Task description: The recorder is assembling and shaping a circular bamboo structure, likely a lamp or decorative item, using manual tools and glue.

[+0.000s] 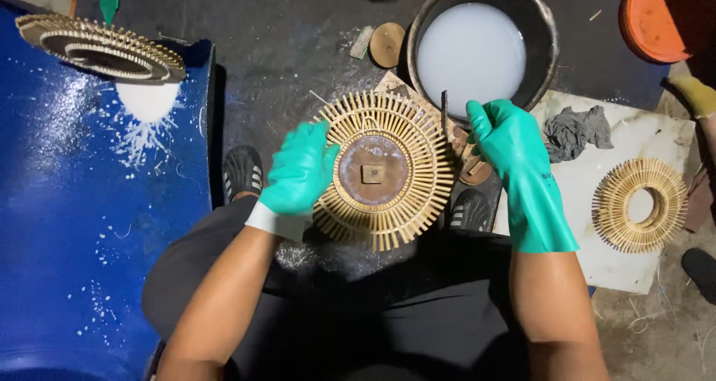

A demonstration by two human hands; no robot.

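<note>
I wear green rubber gloves on both hands. My left hand grips the left edge of a round wheel of thin bamboo sticks, which has a brown round core with a small square block at its middle. The wheel is held flat above my lap. My right hand holds a thin dark stick-like tool upright at the wheel's right rim.
A dark bowl of milky white liquid stands just beyond the wheel. A second bamboo ring and a grey rag lie on a white board at right. A third ring rests on the blue barrel at left. My sandalled feet sit on the dark floor.
</note>
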